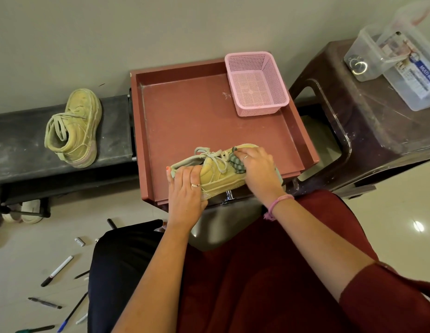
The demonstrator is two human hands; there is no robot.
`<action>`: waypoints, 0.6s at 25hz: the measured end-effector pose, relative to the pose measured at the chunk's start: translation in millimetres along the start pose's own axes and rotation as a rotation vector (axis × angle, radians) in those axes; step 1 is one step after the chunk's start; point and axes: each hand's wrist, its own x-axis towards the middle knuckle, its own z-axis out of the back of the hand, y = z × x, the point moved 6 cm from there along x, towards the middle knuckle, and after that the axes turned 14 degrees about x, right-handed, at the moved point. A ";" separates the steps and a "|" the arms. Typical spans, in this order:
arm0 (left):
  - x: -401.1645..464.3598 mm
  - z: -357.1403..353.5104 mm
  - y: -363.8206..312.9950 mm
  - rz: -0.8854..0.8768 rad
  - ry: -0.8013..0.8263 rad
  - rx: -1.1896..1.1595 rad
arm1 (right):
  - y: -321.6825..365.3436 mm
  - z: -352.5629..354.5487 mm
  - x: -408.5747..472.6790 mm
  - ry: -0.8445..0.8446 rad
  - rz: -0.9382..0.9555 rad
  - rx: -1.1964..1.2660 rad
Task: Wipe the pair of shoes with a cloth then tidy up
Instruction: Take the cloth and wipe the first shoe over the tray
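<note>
Left hand (185, 191) fingers grasp the shoe's (218, 174) heel; right hand (257, 164) fingers press a cloth (237, 162) onto it. Beyond them: pink basket (257, 85); far left, second shoe (74, 128).

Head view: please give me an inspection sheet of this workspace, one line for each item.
Surface: red-brown tray, bare in the middle.
Job's things: one shoe on the tray's near edge; second shoe on the dark bench; striped cloth on the first shoe.
Clutter: pink basket in the tray's far right corner; pens on the floor.
Hands: left hand grips the shoe's heel; right hand presses the cloth.
Cables: nothing seen.
Surroundings: brown stool bearing clear plastic boxes.
</note>
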 end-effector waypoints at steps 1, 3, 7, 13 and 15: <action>-0.3 0.0 -0.3 -0.003 0.004 0.005 | 4.9 -3.2 -4.9 0.010 0.028 0.036; -0.9 -0.2 -0.4 -0.015 0.007 0.011 | -1.4 0.8 -9.6 0.057 0.098 0.011; -0.6 -0.6 0.4 -0.011 0.004 0.010 | -8.8 5.9 -6.9 -0.050 0.006 -0.013; -0.4 -1.4 0.0 -0.011 0.017 0.018 | -19.6 13.3 -12.5 -0.069 0.068 -0.017; 0.2 -1.1 1.0 -0.002 0.019 0.015 | -8.4 5.8 -12.1 -0.071 -0.005 0.012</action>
